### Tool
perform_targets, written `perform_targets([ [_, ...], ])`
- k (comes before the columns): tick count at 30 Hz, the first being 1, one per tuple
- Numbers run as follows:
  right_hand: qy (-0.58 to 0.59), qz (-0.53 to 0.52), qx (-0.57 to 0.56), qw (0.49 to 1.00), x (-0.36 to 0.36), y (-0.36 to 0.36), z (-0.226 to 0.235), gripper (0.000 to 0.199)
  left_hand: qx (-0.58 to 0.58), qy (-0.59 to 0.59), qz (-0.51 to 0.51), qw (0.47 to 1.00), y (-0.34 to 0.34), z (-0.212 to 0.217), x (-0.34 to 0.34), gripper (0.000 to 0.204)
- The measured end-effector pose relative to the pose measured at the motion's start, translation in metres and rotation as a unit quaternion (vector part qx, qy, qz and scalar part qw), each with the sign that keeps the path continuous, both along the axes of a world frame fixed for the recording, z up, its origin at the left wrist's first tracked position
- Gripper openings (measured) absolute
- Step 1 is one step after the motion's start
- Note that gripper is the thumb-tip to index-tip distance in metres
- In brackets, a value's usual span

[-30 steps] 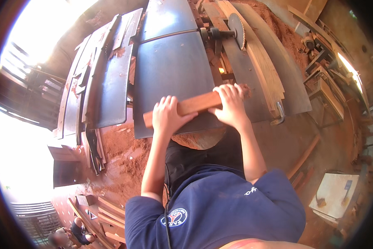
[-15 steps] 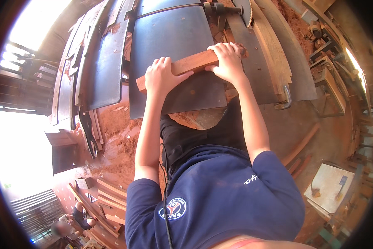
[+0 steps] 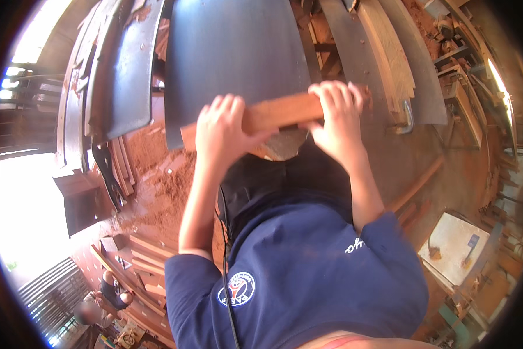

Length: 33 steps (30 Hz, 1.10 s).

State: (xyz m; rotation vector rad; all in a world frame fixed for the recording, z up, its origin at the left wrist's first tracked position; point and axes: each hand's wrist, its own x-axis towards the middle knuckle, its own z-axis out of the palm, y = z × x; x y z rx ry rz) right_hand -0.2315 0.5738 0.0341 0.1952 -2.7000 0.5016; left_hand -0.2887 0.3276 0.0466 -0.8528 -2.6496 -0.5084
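- We see the left hand clamped over a reddish wooden board, fingers curled over its far edge and thumb along the near side.
- The right hand grips the same board further along, fingers wrapped over the top and covering most of that end.
- The board lies crosswise at the near edge of a dark metal machine table, tilted so its right end is higher in the picture; we cannot tell if it rests on the table or is lifted just off it.
- The board's left end pokes out past the left hand; the right end barely shows beyond the fingers.
- A pale rounded shape sits just under the board between the hands. It is mostly hidden, and we cannot make out what it is.
- The top of the machine table is cut off by the picture edge, so whatever stands at its far end is out of view.
- Planks lie on the surface to the right of the table, bent by the lens.
- Red sawdust covers the floor left of the person.
- The navy shirt fills the lower middle and blocks the floor below.
- A pale boxy stand sits at lower right, with small things on top too blurry to name.
- Another person is at lower left, tiny and blurred, among stacked wood.
- The left rim is blown out by daylight, with no detail.
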Motion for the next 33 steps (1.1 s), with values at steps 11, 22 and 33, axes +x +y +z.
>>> perform_targets([
  [11,0.082,0.039,0.025,0.996,-0.131,0.014,-0.017,0.061,-0.016,0.113,0.081,0.99,0.007,-0.026,-0.105,0.077],
  [22,0.054,-0.018,0.011,0.998,0.009,-0.006,-0.011,0.068,0.017,0.081,0.036,0.996,-0.001,-0.012,0.014,0.069],
  [33,0.081,0.035,0.017,0.996,-0.117,0.013,-0.009,0.059,-0.046,0.111,0.061,0.991,0.008,-0.021,-0.104,0.077],
])
